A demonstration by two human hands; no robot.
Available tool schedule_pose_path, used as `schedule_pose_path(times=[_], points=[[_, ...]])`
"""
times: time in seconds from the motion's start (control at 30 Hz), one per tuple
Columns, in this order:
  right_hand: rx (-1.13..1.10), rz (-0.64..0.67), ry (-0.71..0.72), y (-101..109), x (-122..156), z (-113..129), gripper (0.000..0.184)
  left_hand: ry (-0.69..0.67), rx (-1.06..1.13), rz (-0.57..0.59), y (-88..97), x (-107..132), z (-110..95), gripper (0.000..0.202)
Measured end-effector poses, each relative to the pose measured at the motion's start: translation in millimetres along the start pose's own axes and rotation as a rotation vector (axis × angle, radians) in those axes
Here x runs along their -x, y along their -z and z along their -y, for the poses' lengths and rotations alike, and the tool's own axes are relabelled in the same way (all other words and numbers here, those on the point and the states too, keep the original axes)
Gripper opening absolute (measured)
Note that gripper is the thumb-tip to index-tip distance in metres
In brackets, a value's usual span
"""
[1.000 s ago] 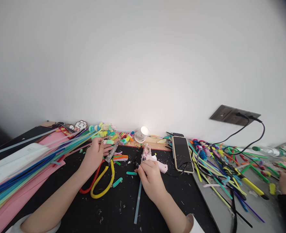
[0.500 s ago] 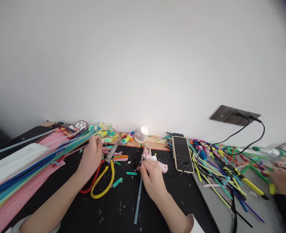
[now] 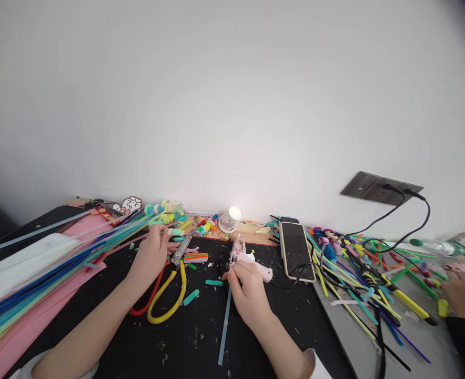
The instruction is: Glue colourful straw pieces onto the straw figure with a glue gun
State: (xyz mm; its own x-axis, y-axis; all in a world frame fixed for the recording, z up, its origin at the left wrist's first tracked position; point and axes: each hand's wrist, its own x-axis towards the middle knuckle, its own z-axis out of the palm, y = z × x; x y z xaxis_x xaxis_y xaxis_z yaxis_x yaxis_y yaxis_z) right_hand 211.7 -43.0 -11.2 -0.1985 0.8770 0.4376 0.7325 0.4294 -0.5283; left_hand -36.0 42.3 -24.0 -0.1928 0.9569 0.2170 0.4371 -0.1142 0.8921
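My left hand rests on the black mat with its fingers pinched round a short green strip piece, beside the pliers with red and yellow handles. My right hand is curled round the grip of a pink-and-white hot glue gun lying on the mat. A pale blue strip runs under my right hand toward me, and a teal piece lies just left of it.
Long coloured strips fan over pink paper on the left. A phone lies right of the glue gun. Tangled cables and loose strips cover the grey desk, where another person's hand works. A small lamp glows by the wall.
My left hand lifted a green piece toward the strip bundle and has settled slightly back. My right hand slid up onto the glue gun's grip. The other person's hand shifted a little.
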Motion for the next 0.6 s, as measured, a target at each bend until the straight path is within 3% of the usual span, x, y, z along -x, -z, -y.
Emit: schedule_pose_path(times=[0.13,0.6], points=[[0.002,-0.002,-0.005,0.4,-0.5,0.8,0.035,0.070,0.005,0.093,-1.1,-0.3,-0.8,0.016],[0.004,0.005,-0.008,0.3,-1.0,1.2,0.036,0.094,-0.096,0.147,-0.9,-0.4,-5.9,0.017]])
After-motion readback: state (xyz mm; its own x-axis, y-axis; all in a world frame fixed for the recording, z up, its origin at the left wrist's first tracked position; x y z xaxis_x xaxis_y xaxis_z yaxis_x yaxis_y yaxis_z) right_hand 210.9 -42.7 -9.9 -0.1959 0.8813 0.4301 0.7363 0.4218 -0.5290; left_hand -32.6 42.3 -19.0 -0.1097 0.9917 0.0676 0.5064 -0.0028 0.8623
